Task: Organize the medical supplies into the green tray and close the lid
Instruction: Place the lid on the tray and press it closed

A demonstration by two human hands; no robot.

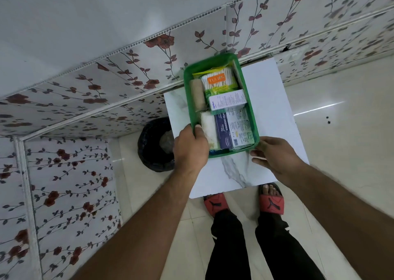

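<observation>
Green plastic is what you are gripping: the green tray (187,81) is sitting over the far left part of the white marble-patterned table (273,100), its far end reaching past the table edge toward the flowered wall (64,100). Your left hand (190,146) is clamping the tray's near-left corner, thumb hooked over the rim and resting inside against the white gauze roll (210,130), fingers curled beneath where you cannot see them. Your right hand (275,154) is cupping the near-right corner, fingers held together and pressing along the rim's outer edge; whether they are wrapping under it is not clear. Holding both near corners this way is probably keeping the tray level so the packed supplies are not sliding. Inside, the items are lying snugly side by side: a tan bandage roll (197,95) along the left wall, a cotton swab pack (217,81) at the far end, a small white box (227,100) across the middle, and a dressings box (233,130) nearest you, with something blue peeking beneath it. Nothing loose is showing on the table, so the sorting is looking finished. No lid is visible anywhere, so closing is remaining. A black bin (155,145) is standing on the floor just left of the table, below the tray's overhanging side, so you are wise to be steadying it.
</observation>
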